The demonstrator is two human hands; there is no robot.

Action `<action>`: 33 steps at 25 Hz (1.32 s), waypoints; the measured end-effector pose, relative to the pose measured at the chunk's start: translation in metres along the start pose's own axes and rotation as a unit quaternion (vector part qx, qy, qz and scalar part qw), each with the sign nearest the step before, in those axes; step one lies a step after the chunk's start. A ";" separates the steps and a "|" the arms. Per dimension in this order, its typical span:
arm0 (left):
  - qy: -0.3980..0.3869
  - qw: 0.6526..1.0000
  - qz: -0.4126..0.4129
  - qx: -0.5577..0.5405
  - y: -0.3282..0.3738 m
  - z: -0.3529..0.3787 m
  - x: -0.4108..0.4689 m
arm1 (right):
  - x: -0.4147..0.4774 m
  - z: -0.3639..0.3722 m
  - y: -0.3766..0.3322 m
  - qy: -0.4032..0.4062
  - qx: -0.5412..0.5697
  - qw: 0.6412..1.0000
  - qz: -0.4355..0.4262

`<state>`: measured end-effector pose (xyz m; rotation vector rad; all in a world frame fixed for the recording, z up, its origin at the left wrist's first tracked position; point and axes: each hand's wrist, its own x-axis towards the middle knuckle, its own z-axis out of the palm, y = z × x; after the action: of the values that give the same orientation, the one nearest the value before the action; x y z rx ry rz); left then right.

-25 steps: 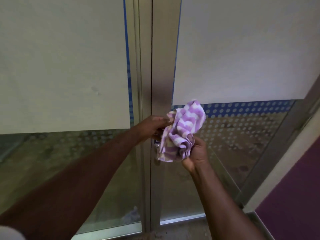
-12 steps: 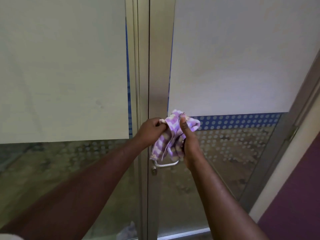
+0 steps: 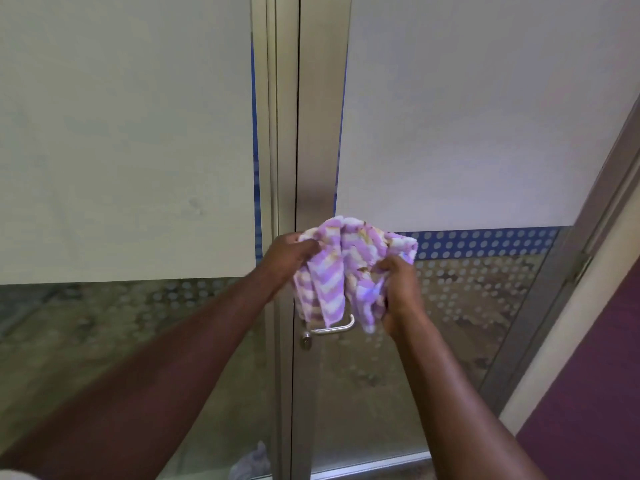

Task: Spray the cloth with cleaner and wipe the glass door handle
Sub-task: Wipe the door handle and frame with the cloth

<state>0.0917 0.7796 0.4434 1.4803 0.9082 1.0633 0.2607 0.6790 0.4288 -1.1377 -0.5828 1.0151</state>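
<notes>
A purple-and-white zigzag cloth [image 3: 341,271] is held bunched between both hands in front of the door's metal stile. My left hand [image 3: 289,256] grips its upper left corner. My right hand [image 3: 398,289] clutches its right side. The cloth hangs down over the upper part of the silver door handle [image 3: 337,328], whose lower bar and end show below it. A small round lock [image 3: 305,337] sits just left of the handle. No spray bottle is in view.
Two glass door leaves meet at a metal frame [image 3: 287,133]. Both carry large white frosted panels [image 3: 467,116] and a dotted blue band [image 3: 485,244]. A purple wall [image 3: 595,393] and a metal jamb stand at the right. Something pale lies behind the glass low down [image 3: 251,462].
The cloth has been spread wider between the hands. My right hand moved from the cloth's middle out to its right side; the handle's lower bar came into view.
</notes>
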 end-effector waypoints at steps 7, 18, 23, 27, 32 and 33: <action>0.189 0.938 0.100 0.274 -0.004 0.004 0.001 | 0.011 -0.021 0.005 -0.131 0.188 0.972 0.058; -0.091 0.994 -0.033 0.060 0.001 0.034 -0.006 | 0.028 -0.016 0.020 -0.098 0.097 0.990 -0.004; -0.090 0.995 -0.020 0.047 -0.002 0.035 0.001 | 0.016 -0.016 0.035 -0.160 0.117 0.978 0.063; -0.065 0.985 0.047 0.154 -0.010 0.032 0.014 | 0.039 -0.016 0.060 -0.060 0.110 0.992 0.029; 0.115 0.819 0.384 0.410 -0.003 -0.014 0.054 | 0.067 -0.026 0.093 0.085 -0.066 0.990 -0.090; 0.118 0.768 0.435 0.455 0.003 -0.024 0.064 | 0.071 -0.027 0.100 0.094 -0.087 0.988 -0.088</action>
<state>0.0896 0.8462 0.4573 2.8094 0.9723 1.5975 0.2791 0.7369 0.3193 -1.2942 -0.6175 0.7066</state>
